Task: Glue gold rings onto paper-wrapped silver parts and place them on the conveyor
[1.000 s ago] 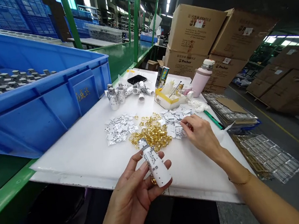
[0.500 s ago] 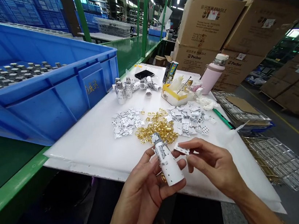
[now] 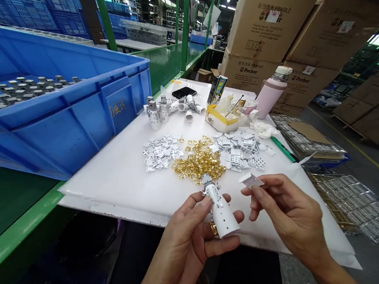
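Observation:
My left hand is closed round a white tapered tube with a grey top and small grey fittings on its side. A gold ring shows at a finger of that hand. To its right, my right hand pinches a small white plate between thumb and forefinger, apart from the tube. Beyond the hands lie a heap of gold rings, a pile of white plates on the left and another pile of white plates on the right.
Several similar tubes stand or lie farther back near a black phone. A yellow-edged tray, a pink bottle and a green pen are at the right. A large blue crate borders the table's left side.
My right hand has moved right, away from the tube, and the white plate is now turned with its flat face showing. The tube has shifted slightly right and down in my left hand.

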Tool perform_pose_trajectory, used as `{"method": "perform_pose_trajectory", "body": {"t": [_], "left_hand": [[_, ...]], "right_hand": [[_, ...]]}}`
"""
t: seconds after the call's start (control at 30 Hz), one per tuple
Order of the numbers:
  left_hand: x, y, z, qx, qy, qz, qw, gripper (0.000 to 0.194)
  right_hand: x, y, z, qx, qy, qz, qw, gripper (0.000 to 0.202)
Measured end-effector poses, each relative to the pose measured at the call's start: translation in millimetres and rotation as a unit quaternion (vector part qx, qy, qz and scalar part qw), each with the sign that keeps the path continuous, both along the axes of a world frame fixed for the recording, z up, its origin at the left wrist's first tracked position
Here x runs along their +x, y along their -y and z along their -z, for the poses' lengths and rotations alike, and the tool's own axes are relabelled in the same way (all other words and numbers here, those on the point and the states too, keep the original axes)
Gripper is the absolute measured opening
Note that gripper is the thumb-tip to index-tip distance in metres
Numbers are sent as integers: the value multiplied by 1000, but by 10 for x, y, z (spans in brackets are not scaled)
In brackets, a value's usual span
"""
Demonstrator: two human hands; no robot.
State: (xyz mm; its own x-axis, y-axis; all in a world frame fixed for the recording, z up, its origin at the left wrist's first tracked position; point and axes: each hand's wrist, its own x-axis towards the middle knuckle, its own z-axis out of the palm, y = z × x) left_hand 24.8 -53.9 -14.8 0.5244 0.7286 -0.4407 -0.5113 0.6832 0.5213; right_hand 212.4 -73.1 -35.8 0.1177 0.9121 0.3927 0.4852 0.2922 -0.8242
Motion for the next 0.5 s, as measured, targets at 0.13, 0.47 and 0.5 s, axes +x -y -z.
{"method": "perform_pose_trajectory", "body": {"t": [0.13,0.47,0.5], "left_hand": [[10,1,-38,-2,-18,28,999,26],[0,10,6,6,-5,45,999,21],[-1,12,5,3,-6,46,999,21]], "right_hand": [[-61,61,-170,25,6,-53,998,13],[-127,96,-326,126,197,-169,958,31],[-129,95,-334,132,207,-168,955,31]]}}
